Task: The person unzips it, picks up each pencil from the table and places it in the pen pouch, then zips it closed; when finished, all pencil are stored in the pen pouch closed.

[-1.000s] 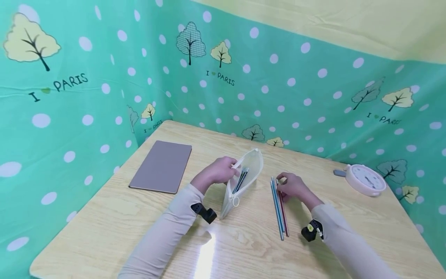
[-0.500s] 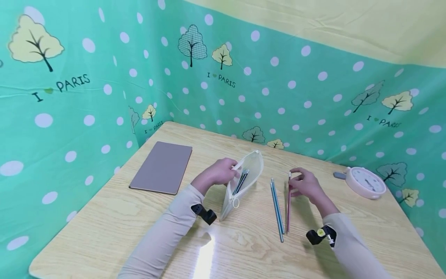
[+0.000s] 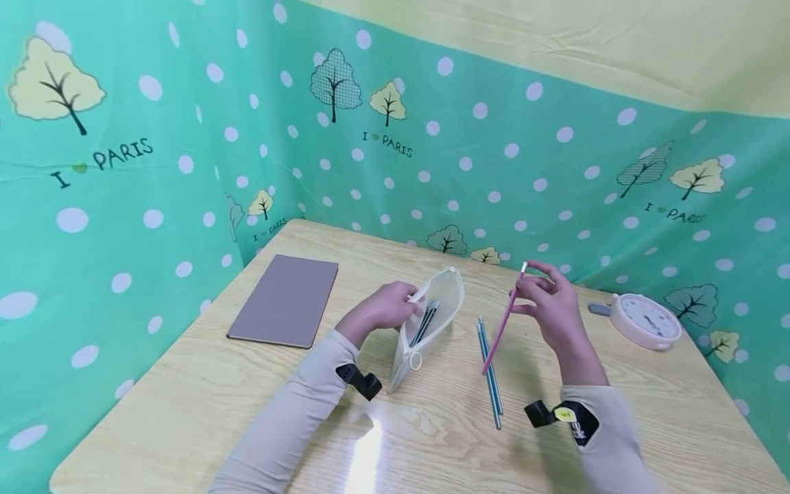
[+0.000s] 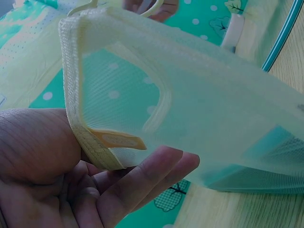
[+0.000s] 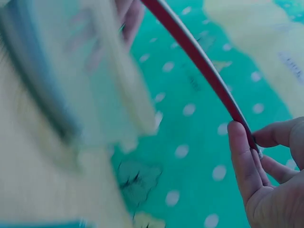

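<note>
My left hand (image 3: pixel 392 306) grips the edge of a translucent mesh zip pouch (image 3: pixel 449 296), which stands unzipped with several dark pencils (image 3: pixel 426 321) inside. In the left wrist view the pouch's rim (image 4: pixel 73 90) lies between thumb and fingers of that hand (image 4: pixel 61 175). To the right, my right hand (image 3: pixel 555 312) pinches a red pencil (image 3: pixel 503 328) near its white-tipped upper end, the pencil slanting down to the left above the table. Two blue pencils (image 3: pixel 492 384) lie beneath it. The right wrist view shows the red pencil (image 5: pixel 204 64) between the fingertips of that hand (image 5: pixel 275 175).
A grey-brown notebook (image 3: pixel 285 300) lies on the wooden table (image 3: pixel 185 405) left of the pouch. At the right stands a round pink-rimmed clock (image 3: pixel 647 321) with a grey piece (image 3: pixel 600 309) beside it. A green dotted curtain (image 3: pixel 469 151) hangs behind the table.
My right hand has drawn the red pencil away from the blue ones, then raised it off the table and tilted it. My left hand and the pouch have stayed about where they were.
</note>
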Available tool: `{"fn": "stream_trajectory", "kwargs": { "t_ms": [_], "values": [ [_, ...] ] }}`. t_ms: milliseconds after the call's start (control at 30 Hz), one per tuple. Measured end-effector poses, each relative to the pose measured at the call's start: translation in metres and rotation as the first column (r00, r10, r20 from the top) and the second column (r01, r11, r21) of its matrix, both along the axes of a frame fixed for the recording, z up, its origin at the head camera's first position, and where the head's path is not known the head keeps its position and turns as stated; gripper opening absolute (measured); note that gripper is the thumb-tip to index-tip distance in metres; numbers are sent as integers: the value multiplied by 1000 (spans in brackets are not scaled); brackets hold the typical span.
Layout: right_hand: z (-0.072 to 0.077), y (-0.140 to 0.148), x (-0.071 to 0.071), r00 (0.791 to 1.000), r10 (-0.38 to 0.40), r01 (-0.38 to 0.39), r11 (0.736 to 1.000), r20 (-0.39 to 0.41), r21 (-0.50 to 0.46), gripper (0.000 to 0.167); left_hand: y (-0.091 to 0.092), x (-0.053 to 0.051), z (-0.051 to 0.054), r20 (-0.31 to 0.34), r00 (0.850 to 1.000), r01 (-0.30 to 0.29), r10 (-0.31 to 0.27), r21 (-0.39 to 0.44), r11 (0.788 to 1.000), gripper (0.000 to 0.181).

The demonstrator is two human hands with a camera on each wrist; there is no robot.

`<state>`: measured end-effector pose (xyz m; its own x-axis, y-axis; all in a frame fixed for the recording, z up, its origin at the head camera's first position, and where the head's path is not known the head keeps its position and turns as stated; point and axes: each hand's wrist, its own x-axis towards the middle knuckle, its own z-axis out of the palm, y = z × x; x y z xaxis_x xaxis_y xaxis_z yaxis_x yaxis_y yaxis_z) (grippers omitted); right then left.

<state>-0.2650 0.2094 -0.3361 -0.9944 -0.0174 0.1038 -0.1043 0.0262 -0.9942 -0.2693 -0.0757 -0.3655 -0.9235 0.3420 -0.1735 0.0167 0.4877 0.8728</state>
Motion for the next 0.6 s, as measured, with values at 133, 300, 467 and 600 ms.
{"fn": "stream_trajectory", "kwargs": {
  "t_ms": [133,300,467,600],
  "values": [
    [8,-20,7,999,-37,35,993,-10,-116,30,0,2,-5,15,1000,1,-1,13,1000,26],
    [12,-37,13,995,-98,99,963,15,-252,31,1,3,-9,7,1000,12,-12,5,1000,28],
    [14,-44,15,992,-125,113,945,-18,-305,31,1,0,-6,-15,1000,26,-26,6,1000,30],
    [16,-48,13,991,-126,104,937,-46,-335,31,-1,-3,-1,-15,1000,19,-18,1,1000,32]
  ]
}}
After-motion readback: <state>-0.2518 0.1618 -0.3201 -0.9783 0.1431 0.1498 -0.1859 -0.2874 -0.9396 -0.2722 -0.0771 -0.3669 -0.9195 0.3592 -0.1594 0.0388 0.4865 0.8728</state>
